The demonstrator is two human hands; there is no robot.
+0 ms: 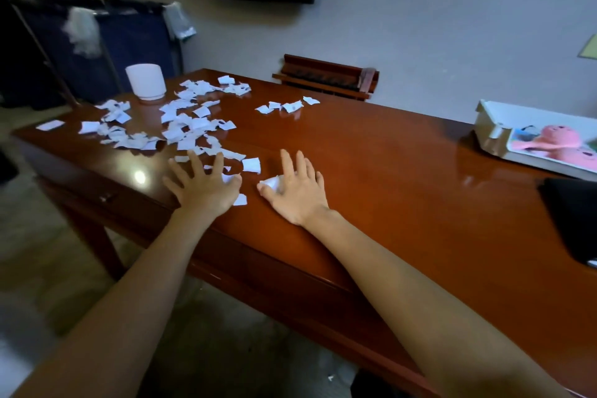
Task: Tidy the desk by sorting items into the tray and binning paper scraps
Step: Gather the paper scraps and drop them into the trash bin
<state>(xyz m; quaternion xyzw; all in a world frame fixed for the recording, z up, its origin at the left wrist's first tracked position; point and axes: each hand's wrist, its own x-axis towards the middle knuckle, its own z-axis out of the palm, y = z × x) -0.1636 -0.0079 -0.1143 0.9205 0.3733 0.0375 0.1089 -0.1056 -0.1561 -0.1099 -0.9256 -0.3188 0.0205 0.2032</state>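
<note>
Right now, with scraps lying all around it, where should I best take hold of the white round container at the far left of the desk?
Probably around its side wall, near mid-height. The white container stands upright, a plain cylinder with no visible handle, so wrapping suits it. Come from the near side; only flat paper scraps lie between.

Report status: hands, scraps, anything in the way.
Left hand open, flat on paper scraps. Right hand open, touching one crumpled scrap. Scraps litter desk left end. White cylinder at pile's far edge.
</note>
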